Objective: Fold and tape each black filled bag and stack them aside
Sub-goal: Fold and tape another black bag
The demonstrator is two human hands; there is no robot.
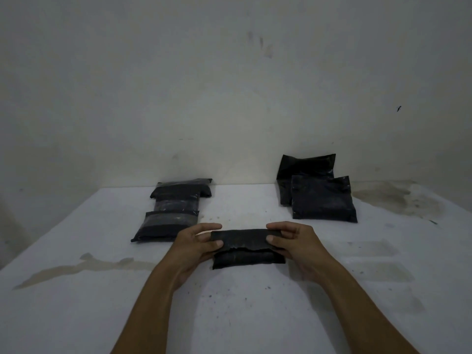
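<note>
Two hands' grip, left hand [201, 244] and right hand [288, 241], pinching the black bag [246, 247] ends between them.

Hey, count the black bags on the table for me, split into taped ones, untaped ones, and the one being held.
Taped bags in the left pile: 3, as far as the overlap shows
Unfolded bags at the right rear: 2
Bag being folded, gripped by the left hand and right hand: 1
Total: 6
</note>
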